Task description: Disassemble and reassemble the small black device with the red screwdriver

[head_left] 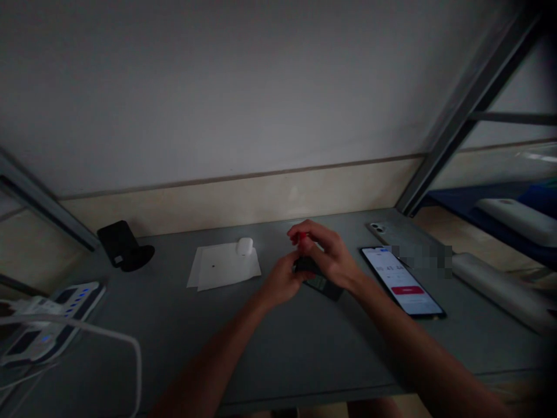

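In the middle of the head view my two hands meet above the grey desk (261, 342). My right hand (328, 255) is closed, its fingertips pinching a small red object (303, 237). My left hand (282, 280) is closed around a small black object (304, 266) just below the red one. Whether the red and black parts belong to one thing I cannot tell. Under my hands lies a dark flat device (324, 286) with a greenish display, partly covered by my fingers and wrist.
Left of my hands, a white earbud case (244, 247) sits on paper sheets (224, 270). A black stand (119, 247) is farther left, near a power strip (78, 307) with a white cable (117, 334). Right are a lit phone (402, 284) and a grey cylindrical object (496, 287).
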